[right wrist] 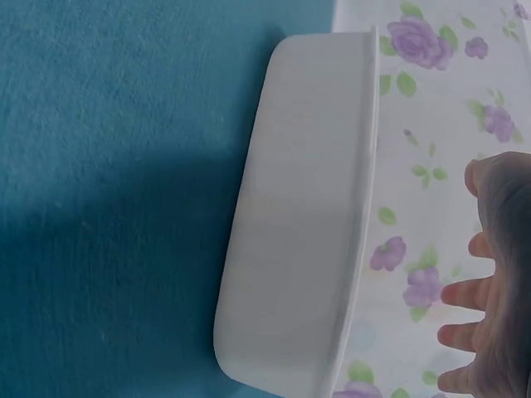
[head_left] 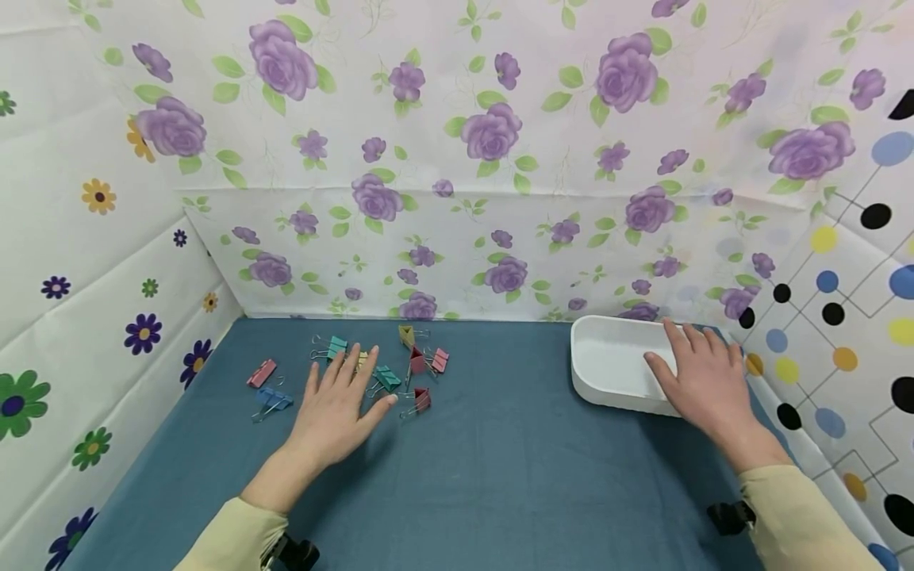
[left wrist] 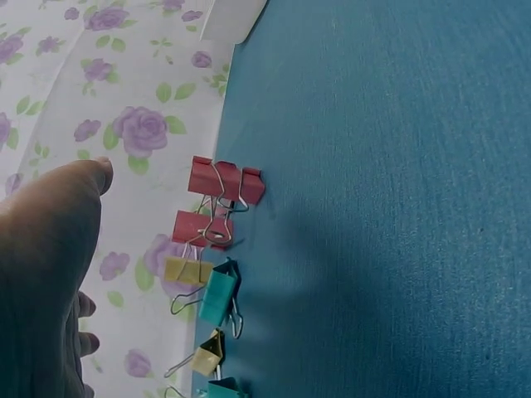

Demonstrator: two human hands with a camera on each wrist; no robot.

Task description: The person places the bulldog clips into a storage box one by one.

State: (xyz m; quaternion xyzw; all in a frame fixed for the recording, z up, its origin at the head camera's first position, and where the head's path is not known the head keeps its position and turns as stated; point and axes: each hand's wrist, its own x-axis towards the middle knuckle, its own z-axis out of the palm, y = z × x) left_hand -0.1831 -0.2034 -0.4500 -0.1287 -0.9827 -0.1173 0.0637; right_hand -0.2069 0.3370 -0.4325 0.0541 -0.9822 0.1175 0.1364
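Observation:
My left hand [head_left: 332, 416] hovers with spread fingers over the near side of a loose group of binder clips. Around its fingertips lie a teal binder clip [head_left: 386, 377], another teal one [head_left: 336, 346] and a dark red one [head_left: 422, 399]. To its left are a pink binder clip [head_left: 263, 373] and a blue one [head_left: 273, 398]. In the left wrist view a red binder clip [left wrist: 224, 181] lies beyond the thumb. My right hand [head_left: 710, 388], fingers spread and nothing held, overlaps the right end of a white tray [head_left: 607, 392]; the right wrist view shows the fingers above its rim.
Blue cloth [head_left: 514, 476] covers the table. A flowered sheet [head_left: 457, 238] hangs along the back edge, with patterned sheets at the left [head_left: 107, 317] and right [head_left: 821, 317]. A yellow binder clip [head_left: 407, 336] lies near the back edge.

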